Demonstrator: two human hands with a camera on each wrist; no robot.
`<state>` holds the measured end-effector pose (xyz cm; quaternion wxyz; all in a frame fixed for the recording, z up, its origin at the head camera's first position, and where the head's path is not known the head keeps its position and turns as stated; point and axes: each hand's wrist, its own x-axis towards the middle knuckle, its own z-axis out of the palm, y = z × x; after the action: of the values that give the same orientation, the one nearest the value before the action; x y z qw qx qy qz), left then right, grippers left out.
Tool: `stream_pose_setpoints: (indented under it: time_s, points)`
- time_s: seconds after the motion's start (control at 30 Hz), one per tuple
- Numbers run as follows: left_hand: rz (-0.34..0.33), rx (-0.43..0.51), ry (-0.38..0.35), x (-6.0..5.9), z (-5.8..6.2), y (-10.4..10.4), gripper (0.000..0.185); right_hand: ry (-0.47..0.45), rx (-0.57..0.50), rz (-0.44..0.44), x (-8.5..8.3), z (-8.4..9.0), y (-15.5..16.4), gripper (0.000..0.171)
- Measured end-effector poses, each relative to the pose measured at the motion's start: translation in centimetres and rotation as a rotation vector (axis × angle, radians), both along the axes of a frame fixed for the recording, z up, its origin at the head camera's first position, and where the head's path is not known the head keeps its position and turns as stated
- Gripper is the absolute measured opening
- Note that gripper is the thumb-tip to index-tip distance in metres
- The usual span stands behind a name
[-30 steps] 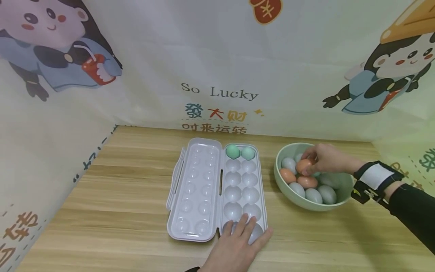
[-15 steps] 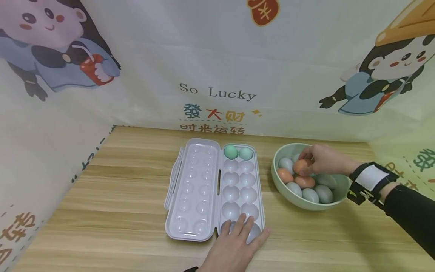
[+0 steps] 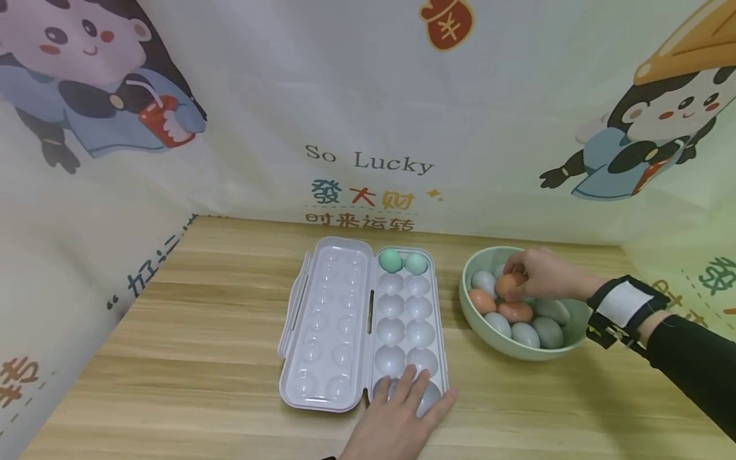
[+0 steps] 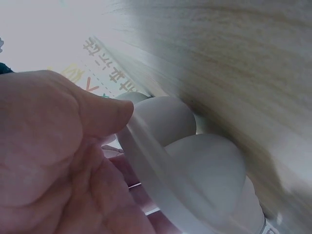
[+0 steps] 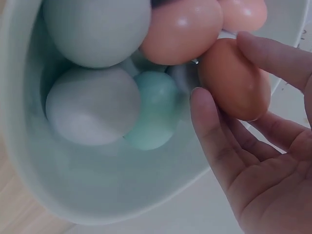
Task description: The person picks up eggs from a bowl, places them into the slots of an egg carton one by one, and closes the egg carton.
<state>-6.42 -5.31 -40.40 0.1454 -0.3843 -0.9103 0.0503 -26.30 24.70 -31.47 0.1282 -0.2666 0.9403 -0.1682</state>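
My right hand [image 3: 546,273] holds a brown egg [image 5: 235,79] between thumb and fingers, inside the light green bowl [image 3: 473,319]. Around that egg lie other brown eggs [image 3: 515,312], pale grey ones [image 3: 526,334] and a mint green one [image 5: 155,109], partly hidden by the hand in the head view. My left hand [image 3: 397,415] rests with spread fingers on the near end of the lilac egg carton [image 3: 370,374]. Its thumb touches the carton's right edge, as the left wrist view shows. Two green eggs [image 3: 391,260] sit in the carton's far row of cups.
The carton's lid [image 3: 326,326] lies folded open to the left. Carton and bowl stand side by side on a wood-grain table [image 3: 190,332]. A printed cloth backdrop [image 3: 368,96] rises behind the table and along both sides.
The view has shifted slightly. My right hand stays at the bowl with the brown egg in its fingers, and the left hand stays on the carton.
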Motion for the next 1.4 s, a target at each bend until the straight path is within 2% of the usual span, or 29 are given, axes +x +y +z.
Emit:
stream_pose_setpoints:
  time_s: [0.53,1.03,1.27,1.4]
  points:
    - [0.0,0.012,0.019,-0.03,-0.23,0.16,0.084,0.033,0.03,0.009,-0.08,-0.14,-0.01,0.032]
    - [0.005,-0.026,0.031,0.02,-0.25,0.22,0.081,0.029,0.036,0.03,-0.23,-0.54,-0.07,0.031]
    - [0.002,-0.005,0.056,-0.03,-0.42,0.2,0.081,0.041,0.04,0.046,-0.11,-0.43,-0.38,0.027]
    - [0.0,0.002,0.044,-0.04,-0.44,0.18,0.082,0.043,0.046,0.05,-0.14,-0.44,-0.36,0.028]
